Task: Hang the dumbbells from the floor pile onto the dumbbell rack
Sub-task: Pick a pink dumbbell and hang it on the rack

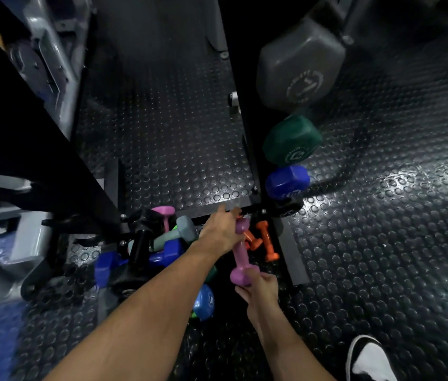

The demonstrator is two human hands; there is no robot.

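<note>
A purple dumbbell [240, 253] is held upright above the floor pile. My left hand [221, 232] grips its handle near the upper head, with the index finger stretched out toward the rack's base bar. My right hand [259, 291] holds its lower head from beneath. The pile holds a pink dumbbell [164, 215], a grey one [181, 232], blue ones [167, 251], a light blue one [204, 301] and two orange ones [265, 240]. On the black rack post [244, 127] hang a big grey dumbbell [299, 64], a green one [291, 141] and a blue one [286, 182].
Studded black rubber flooring [382, 215] lies all around. A grey machine frame [49, 59] stands at the left behind a slanted black beam [38, 149]. My black-and-white shoe [368, 358] is at the lower right. A black dumbbell [140, 240] lies in the pile.
</note>
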